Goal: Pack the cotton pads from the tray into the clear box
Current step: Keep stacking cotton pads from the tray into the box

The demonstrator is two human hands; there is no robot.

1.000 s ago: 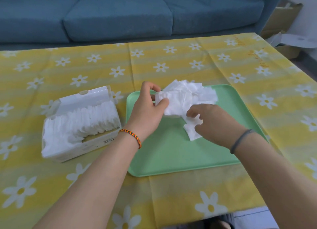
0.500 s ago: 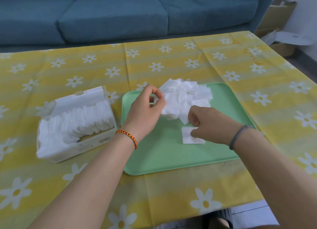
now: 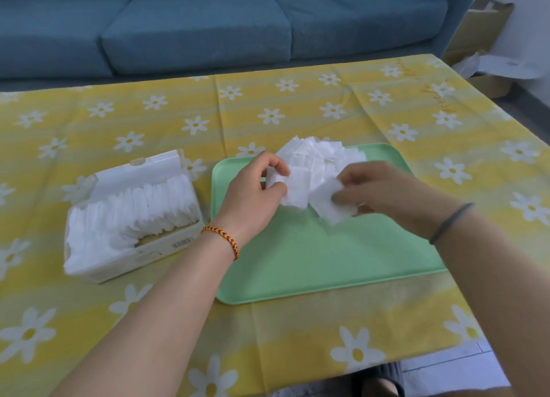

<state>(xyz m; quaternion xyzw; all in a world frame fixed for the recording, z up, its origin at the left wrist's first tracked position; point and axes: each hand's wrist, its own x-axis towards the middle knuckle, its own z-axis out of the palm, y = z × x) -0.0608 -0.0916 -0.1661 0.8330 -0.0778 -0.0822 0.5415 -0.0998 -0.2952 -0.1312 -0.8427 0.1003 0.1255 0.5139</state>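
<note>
Your left hand [image 3: 256, 188] pinches a few cotton pads [image 3: 312, 164]; your right hand [image 3: 378, 194] holds one more. The pile sits on the green tray [image 3: 297, 262] just past your fingers. Loose pads could slip and scatter. The clear box [image 3: 131, 215], left of your left hand, looks nearly full, so little room remains.

I see a low table covered by a yellow striped cloth printed with white daisies [image 3: 297, 107]. Directly on it sits a mint-green rounded plastic tray [image 3: 312, 262], and just left of that tray, a clear rectangular box [image 3: 154, 252] with its lid open.
</note>
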